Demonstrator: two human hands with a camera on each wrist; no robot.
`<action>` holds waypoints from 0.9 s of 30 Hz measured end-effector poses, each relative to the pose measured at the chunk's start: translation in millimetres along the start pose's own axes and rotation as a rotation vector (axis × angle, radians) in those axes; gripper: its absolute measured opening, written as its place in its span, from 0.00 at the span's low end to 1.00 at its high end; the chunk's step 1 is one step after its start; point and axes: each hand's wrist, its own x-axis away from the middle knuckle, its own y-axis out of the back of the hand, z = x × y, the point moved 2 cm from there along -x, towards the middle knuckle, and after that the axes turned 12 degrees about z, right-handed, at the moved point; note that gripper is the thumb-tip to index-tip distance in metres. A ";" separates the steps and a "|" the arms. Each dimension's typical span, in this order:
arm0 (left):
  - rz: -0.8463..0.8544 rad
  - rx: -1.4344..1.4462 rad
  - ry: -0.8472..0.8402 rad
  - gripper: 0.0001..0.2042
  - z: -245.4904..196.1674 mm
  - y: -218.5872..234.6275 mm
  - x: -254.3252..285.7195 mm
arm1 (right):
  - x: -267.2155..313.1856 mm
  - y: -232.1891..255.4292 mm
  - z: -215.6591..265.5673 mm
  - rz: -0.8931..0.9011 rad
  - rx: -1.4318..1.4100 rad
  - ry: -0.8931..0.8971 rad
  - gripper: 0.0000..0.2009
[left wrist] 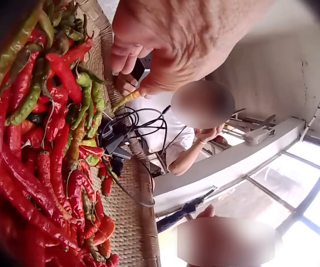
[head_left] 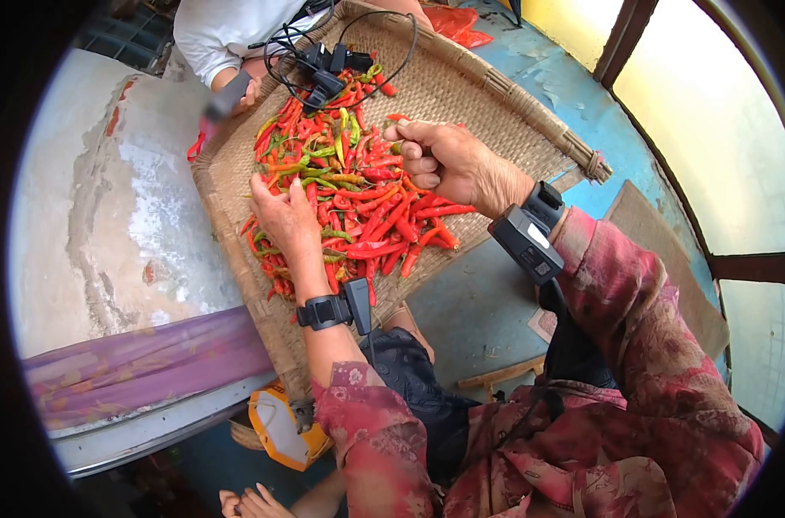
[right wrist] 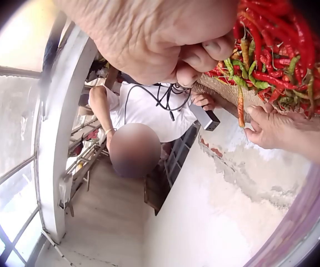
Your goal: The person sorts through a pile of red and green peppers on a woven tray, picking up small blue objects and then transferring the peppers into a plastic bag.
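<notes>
My left hand point(head_left: 287, 226) hovers over a heap of red and green chili peppers point(head_left: 388, 216). Its thumb and finger pinch an orange-yellow chili pepper point(right wrist: 241, 107), which points out past the fingertips; the left wrist view shows the same chili pepper point(left wrist: 128, 99) beside the thumb. Over the right part of the heap is my right hand point(head_left: 449, 164), its fingers curled in toward the palm. A bit of red chili point(head_left: 398, 116) shows just beyond its knuckles; I cannot tell whether the hand holds anything. The chilies lie on a woven bamboo tray point(head_left: 462, 65).
Black cables and devices point(head_left: 328, 73) lie at the tray's far end. Across from me sits a person in a white shirt point(head_left: 211, 34), one hand near the tray edge. A worn pale surface point(head_left: 133, 198) is on the left. Below the tray stands a yellow object point(head_left: 280, 427).
</notes>
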 end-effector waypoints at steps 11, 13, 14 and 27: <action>0.758 -0.393 -0.270 0.08 -12.4 -43.8 54.7 | -5.2 -5.3 -4.4 0.043 -0.007 -0.022 0.09; 0.741 -0.156 -0.150 0.07 -8.8 -40.4 42.3 | -5.9 -5.1 -7.8 0.039 0.004 -0.037 0.09; 0.720 0.075 -0.038 0.06 -5.3 -37.7 33.6 | -5.6 -4.2 -7.6 0.049 0.010 -0.024 0.09; 0.607 -0.140 -0.349 0.13 -7.8 -45.8 40.2 | -8.3 -6.4 -9.6 0.028 0.036 -0.006 0.08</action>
